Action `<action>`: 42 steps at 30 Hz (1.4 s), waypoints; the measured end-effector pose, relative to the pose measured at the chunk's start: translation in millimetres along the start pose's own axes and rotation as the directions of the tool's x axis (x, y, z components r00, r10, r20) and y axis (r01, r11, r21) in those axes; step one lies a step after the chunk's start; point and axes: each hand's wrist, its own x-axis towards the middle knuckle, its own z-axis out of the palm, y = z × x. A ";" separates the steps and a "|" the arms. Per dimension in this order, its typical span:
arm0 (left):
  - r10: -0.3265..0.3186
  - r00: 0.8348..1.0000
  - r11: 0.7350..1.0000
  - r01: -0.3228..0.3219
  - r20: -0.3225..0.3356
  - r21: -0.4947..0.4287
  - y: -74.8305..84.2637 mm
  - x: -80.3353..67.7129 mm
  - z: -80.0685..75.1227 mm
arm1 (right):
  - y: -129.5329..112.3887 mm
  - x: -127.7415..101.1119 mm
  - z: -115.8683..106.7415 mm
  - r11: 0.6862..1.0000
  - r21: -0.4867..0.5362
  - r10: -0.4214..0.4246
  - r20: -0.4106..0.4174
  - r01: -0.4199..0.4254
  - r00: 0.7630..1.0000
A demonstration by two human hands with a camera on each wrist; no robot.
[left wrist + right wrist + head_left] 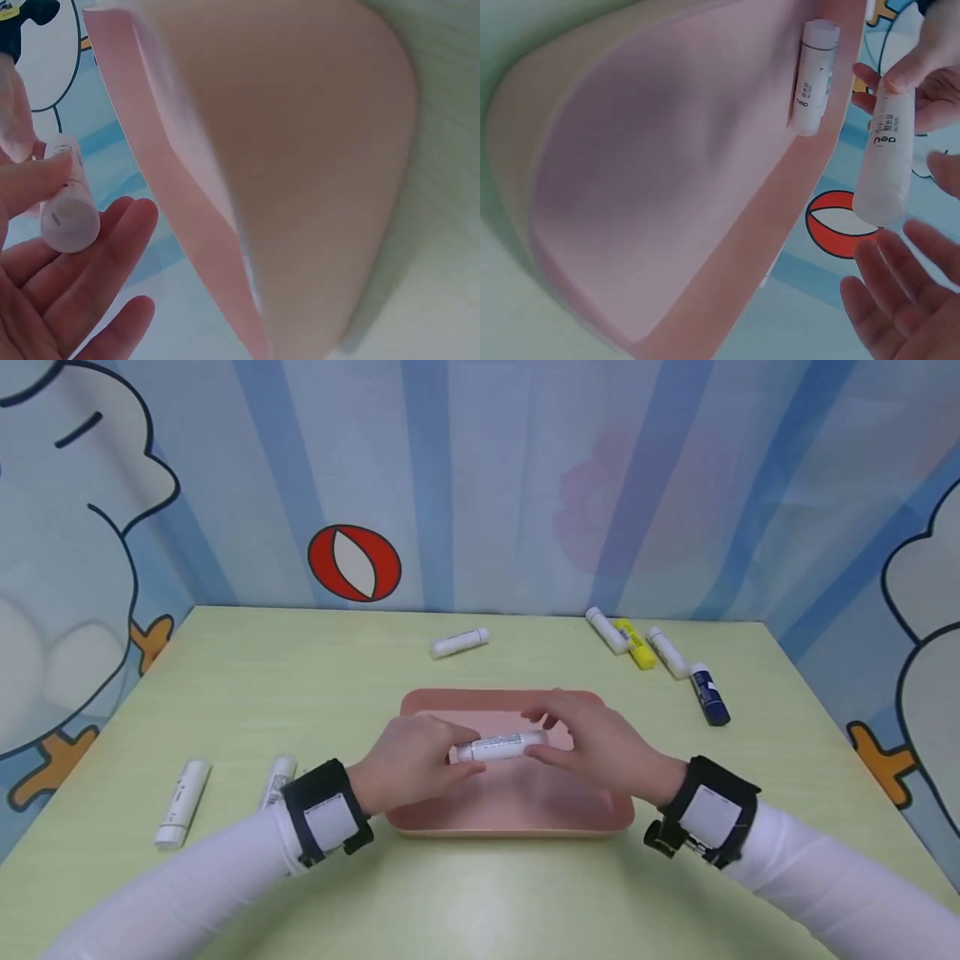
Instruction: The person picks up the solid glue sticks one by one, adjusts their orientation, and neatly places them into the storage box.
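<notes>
Over the left part of the tray [480, 700], the left hand [416, 760] pinches the tube [498, 747] by 1 end. The tube is above the tray's middle, long axis nearly along its length. Over the right part, the right hand [603, 747] is spread, beside the free end.

Tubes [182, 802] L of, behind & in tray [510, 698] on tbl [487, 906]

White cylindrical tube [498, 747], side marked with small dark print, held nearly level, raised above the shallow, round-cornered pink tray [495, 699], its long axis running roughly parallel to the tray's long rim. Second white tube [814, 86], similarly printed, lying inside the tray beside its wall.
</notes>
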 end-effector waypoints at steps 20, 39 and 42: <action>-0.122 0.984 0.921 0.062 -0.133 -0.384 1.7 9.2 -5.8 | -19.7 14.2 20.1 0.422 0.861 0.419 0.093 -0.285 0.903; -0.177 0.982 0.961 0.160 -0.059 -0.227 3.5 4.0 -4.9 | -25.9 17.0 31.4 0.344 0.893 0.512 0.081 -0.290 0.855; -0.205 0.979 0.963 0.200 -0.009 -0.183 -0.5 -5.6 -7.2 | -21.2 18.5 32.2 0.387 0.868 0.511 0.077 -0.310 0.856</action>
